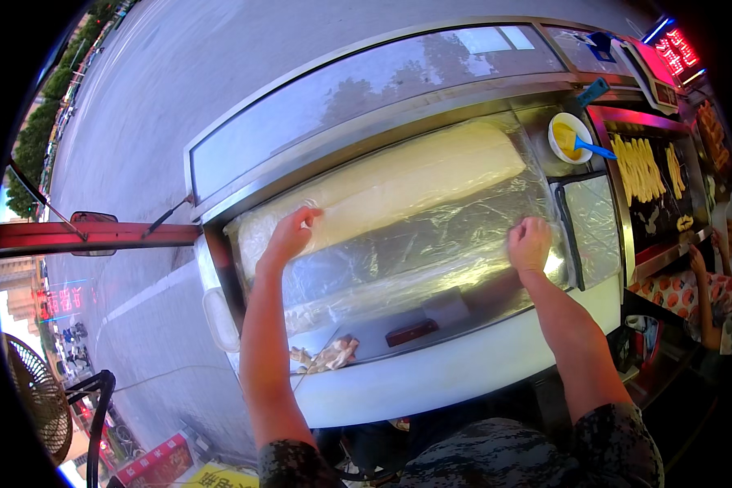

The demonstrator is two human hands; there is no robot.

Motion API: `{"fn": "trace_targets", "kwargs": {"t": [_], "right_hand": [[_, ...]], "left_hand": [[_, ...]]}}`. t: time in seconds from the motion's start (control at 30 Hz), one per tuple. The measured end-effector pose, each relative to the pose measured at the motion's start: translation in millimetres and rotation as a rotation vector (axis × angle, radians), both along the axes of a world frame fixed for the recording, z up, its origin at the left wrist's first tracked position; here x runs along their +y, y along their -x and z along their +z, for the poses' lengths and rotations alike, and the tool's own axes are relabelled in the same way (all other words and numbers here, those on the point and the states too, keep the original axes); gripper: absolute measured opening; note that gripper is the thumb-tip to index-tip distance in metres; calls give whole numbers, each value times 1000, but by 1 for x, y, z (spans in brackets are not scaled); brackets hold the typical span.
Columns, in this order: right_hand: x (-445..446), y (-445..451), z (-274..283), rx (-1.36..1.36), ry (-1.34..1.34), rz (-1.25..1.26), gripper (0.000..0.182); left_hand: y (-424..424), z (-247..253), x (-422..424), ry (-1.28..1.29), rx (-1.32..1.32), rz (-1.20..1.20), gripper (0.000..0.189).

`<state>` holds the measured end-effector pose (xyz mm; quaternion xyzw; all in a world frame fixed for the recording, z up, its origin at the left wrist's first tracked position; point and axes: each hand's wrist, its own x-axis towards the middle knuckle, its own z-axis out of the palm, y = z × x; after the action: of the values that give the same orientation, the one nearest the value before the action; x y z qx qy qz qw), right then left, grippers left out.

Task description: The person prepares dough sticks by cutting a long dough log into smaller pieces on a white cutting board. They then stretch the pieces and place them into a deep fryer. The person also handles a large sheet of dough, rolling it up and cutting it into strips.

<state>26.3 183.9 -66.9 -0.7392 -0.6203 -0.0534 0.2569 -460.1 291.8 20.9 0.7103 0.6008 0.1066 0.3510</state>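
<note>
A long, flattened slab of pale dough (402,177) lies across the metal worktop, under clear plastic film (396,250). The film also spreads over the worktop on the near side of the slab, wrinkled and shiny. At the slab's left part, my left hand (288,236) pinches the film between thumb and fingers. My right hand (531,244) is closed like a fist on the film near its right end, apart from the dough. In front of me lies a cleaver with a dark red handle (412,333), its blade (448,307) partly beneath the film's edge.
Dough scraps (335,355) sit at the near left edge. A white bowl (554,135) of yellow liquid holds a blue-handled brush (595,148). Further right, fried dough sticks (637,168) lie in a metal fryer, beside a co-worker's hand (697,261). A glass panel (372,100) borders the far side.
</note>
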Motion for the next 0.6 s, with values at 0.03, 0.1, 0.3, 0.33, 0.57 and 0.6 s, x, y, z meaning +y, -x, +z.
{"fn": "trace_targets", "kwargs": {"t": [0.03, 0.1, 0.3, 0.33, 0.57, 0.6], "right_hand": [[0, 0, -1, -2, 2, 0, 11], [0, -1, 0, -5, 7, 1, 11], [0, 0, 2, -12, 18, 2, 11], [0, -1, 1, -15, 11, 5, 11], [1, 2, 4, -42, 17, 8, 10], [0, 1, 3, -49, 19, 9, 10]], "left_hand": [[4, 1, -1, 11, 21, 1, 33], [15, 4, -3, 31, 66, 4, 21], [46, 6, -12, 5, 41, 54, 10], [51, 5, -13, -3, 55, 56, 10], [87, -2, -21, -33, 156, 92, 10], [90, -1, -23, -44, 185, 94, 9]]}}
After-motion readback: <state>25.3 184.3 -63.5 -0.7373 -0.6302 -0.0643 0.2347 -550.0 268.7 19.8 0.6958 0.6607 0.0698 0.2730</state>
